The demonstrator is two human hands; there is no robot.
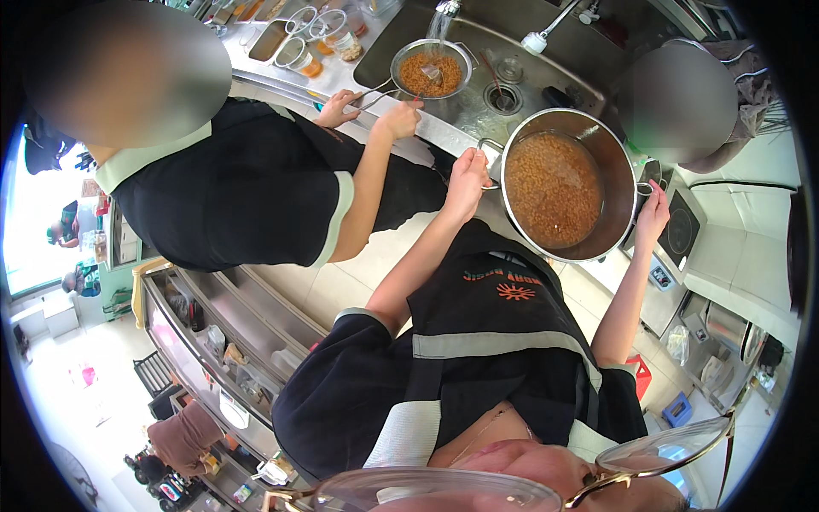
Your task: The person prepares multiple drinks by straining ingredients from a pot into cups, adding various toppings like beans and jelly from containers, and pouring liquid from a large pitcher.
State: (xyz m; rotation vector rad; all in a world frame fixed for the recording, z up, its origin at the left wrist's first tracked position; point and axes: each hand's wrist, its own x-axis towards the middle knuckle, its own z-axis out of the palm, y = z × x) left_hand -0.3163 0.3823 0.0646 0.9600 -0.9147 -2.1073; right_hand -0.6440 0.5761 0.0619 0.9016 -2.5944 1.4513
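Note:
A deep stainless steel pot (617, 153) hangs between my two hands, holding small brown grains or beans in cloudy liquid (553, 189). My left hand (470, 176) is closed on the wire handle at the pot's left side. On the opposite side, my right hand (652, 208) grips the other loop handle. Beyond the pot, a co-worker's hands (400, 118) are at the long handles of a metal strainer (467, 64). Similar brown grains (430, 73) lie in the strainer, with a utensil partly sunk in them, under water running from a faucet (448, 8).
The co-worker (256, 185) stands close at left. A steel sink (550, 70) with a drain (503, 99) lies ahead. Plastic cups (297, 57) stand on the counter. Another person (678, 102) is beyond the pot, near a cooktop (679, 230). A red basket (642, 377) is at right.

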